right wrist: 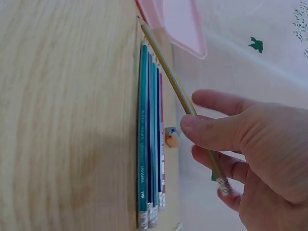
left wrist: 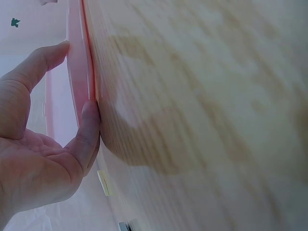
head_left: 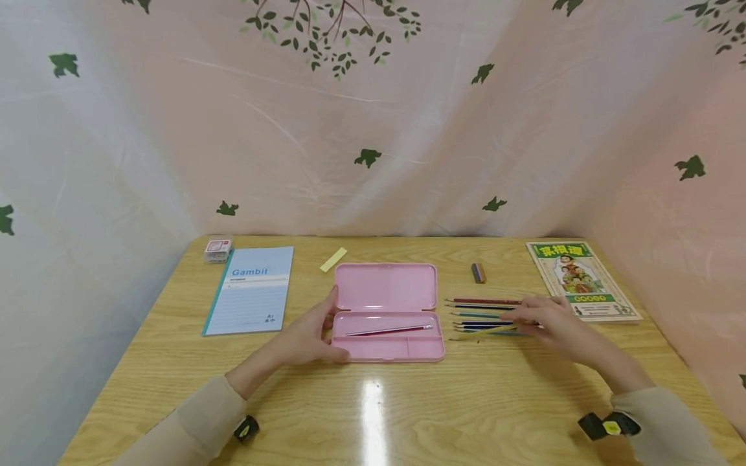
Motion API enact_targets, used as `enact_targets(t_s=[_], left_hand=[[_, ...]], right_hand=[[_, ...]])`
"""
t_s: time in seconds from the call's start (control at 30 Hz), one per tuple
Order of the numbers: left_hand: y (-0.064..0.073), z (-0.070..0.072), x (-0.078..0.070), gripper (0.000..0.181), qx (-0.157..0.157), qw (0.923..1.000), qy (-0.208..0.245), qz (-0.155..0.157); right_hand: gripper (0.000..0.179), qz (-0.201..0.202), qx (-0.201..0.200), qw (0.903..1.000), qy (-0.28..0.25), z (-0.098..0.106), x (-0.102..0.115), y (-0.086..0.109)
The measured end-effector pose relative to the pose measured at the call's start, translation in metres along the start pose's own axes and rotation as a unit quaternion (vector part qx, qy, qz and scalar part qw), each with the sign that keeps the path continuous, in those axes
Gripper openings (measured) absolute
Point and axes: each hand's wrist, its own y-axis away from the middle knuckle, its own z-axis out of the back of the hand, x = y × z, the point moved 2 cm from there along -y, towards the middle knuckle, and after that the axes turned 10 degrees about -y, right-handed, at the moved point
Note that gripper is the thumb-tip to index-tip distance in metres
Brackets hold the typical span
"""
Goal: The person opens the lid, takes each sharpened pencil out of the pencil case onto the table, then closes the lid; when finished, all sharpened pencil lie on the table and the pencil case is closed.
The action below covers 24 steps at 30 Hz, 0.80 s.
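Note:
A pink pencil case (head_left: 370, 349) lies with its lid raised, a red pencil (head_left: 387, 331) in its long back compartment. My left hand (head_left: 309, 333) holds the case's left end, thumb at the near corner and fingers behind; its fingertips also press the pink edge in the left wrist view. My right hand (head_left: 550, 327) pinches a yellow pencil (right wrist: 168, 72) between thumb and fingers, its tip slanting toward the case. Beneath it, several pencils lie side by side on the table, among them a teal pencil (right wrist: 143, 120) and a brown-red pencil (head_left: 484, 301).
At left are a Gambit notebook (head_left: 253, 294) and a small clear box (head_left: 218, 249). A pale yellow strip (head_left: 333, 259) lies behind the case. Behind the pencils sits a small dark-and-brown block (head_left: 478, 273); an illustrated booklet (head_left: 583, 281) lies far right.

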Motion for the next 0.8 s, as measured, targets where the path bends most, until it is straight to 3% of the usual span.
enact_targets(t_s=[0.2, 0.8], left_hand=[[-0.001, 0.000, 0.002, 0.129, -0.002, 1.0000, -0.002, -0.004], [0.000, -0.001, 0.001, 0.130, -0.005, 1.0000, -0.005, 0.000]], right_hand=[[0.031, -0.024, 0.040, 0.9985, -0.030, 0.001, -0.001, 0.006], [0.028, -0.037, 0.028, 0.9986, 0.023, -0.003, -0.017, 0.023]])
